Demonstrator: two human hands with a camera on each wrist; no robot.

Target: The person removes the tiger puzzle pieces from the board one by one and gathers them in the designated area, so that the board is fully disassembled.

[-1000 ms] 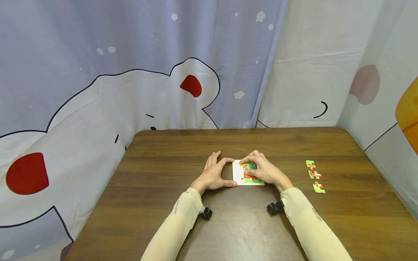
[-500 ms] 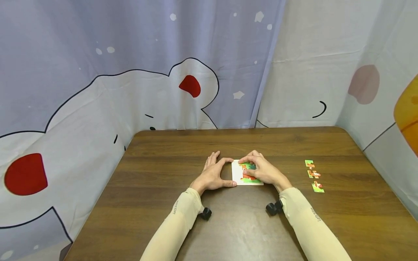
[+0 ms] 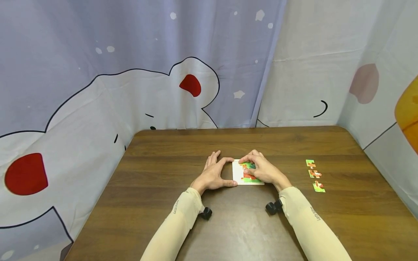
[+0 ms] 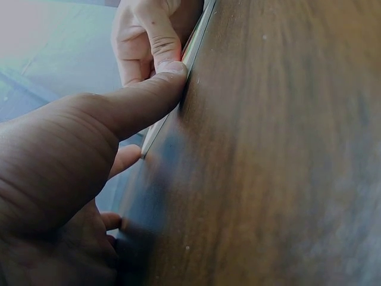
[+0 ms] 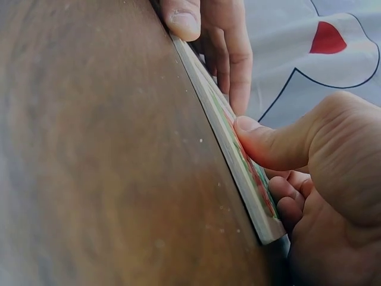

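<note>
The bench [image 3: 233, 232] carries a puzzle board [image 3: 236, 174], lying flat. Left hand [image 3: 212, 176]: fingers spread, thumb and forefinger touching the board's left corners. Right hand [image 3: 266, 171]: fingers bent onto the picture [image 3: 251, 179] — whether pinching anything, cannot tell. Well apart, rightward: three puzzle pieces [image 3: 315, 174]. Behind — printed curtain [image 3: 143, 32].

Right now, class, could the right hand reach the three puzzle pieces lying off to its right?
Probably yes: nothing stands between the right hand and those puzzle pieces, though it would first leave the puzzle board.
</note>
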